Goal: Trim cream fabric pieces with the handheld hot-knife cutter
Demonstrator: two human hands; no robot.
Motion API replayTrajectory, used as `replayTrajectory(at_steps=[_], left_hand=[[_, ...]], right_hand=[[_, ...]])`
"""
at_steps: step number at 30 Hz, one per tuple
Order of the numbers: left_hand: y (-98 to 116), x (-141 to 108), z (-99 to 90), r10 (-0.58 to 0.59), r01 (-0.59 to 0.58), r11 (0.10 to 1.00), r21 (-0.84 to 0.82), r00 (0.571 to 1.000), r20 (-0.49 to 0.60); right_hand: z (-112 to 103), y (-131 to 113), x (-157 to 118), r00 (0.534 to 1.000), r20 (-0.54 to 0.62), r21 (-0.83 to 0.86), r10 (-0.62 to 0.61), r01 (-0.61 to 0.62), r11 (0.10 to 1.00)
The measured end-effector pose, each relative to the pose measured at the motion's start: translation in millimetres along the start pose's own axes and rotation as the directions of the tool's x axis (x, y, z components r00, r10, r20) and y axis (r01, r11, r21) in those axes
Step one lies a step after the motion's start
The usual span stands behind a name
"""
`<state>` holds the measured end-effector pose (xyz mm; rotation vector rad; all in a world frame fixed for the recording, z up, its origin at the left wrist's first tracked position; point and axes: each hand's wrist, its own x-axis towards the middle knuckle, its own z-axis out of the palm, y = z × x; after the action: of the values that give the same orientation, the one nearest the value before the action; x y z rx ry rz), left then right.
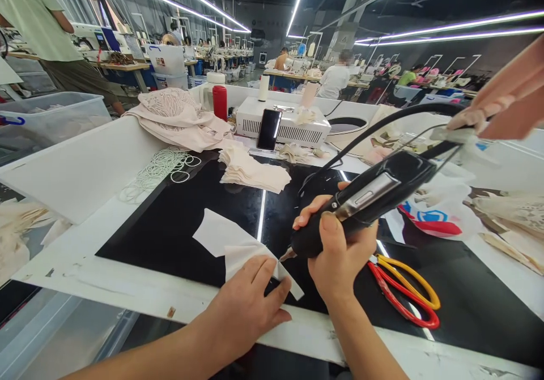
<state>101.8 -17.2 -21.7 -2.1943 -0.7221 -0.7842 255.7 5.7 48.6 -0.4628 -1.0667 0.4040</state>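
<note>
My right hand [340, 255] is wrapped round a black corded handheld tool [374, 199] with a silver lever along its side. Its narrow metal tip points down-left and meets the edge of a white fabric piece [242, 252]. With curled fingers, my left hand [250, 295] holds that fabric against the shiny black board [170, 238]; the fabric under the fingers is hidden. The piece looks folded or doubled, one part lying flat to the upper left. Beyond it lies a stack of cream fabric pieces [255, 170]. Scissors [406, 292] with red and yellow handles rest right of my right wrist.
Pale elastic loops [159, 167] and a lace garment [178, 114] lie at left. Behind the board stand a phone [269, 129], a white vented box [283, 122] and a red thread cone [220, 102]. The tool's cable [382, 125] arches at right near a plastic bag [442, 210].
</note>
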Motion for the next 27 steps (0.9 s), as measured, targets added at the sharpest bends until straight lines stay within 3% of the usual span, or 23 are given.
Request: replayTrajectory(at_steps=[6,13,27], left_hand=[[-2.0,-3.1,1.3,0.025,-0.024,0.999,-0.025,0.999,0.031],[-16.4,9.2,-24.0,-0.041,0.062,0.984,-0.169,0.992,0.121],[-14.5,-0.6,-19.4,0.017,-0.017,1.0,-0.016,0.998,0.06]], right_hand=[[-0.2,1.8,-2.9,0.999,0.023,-0.02,-0.023,0.024,1.0],[-0.2,-12.6,-14.7,0.999,-0.028,-0.039,0.029,-0.031,0.999],[1.5,-17.3,-16.2,0.998,-0.052,-0.044,0.029,-0.031,0.999]])
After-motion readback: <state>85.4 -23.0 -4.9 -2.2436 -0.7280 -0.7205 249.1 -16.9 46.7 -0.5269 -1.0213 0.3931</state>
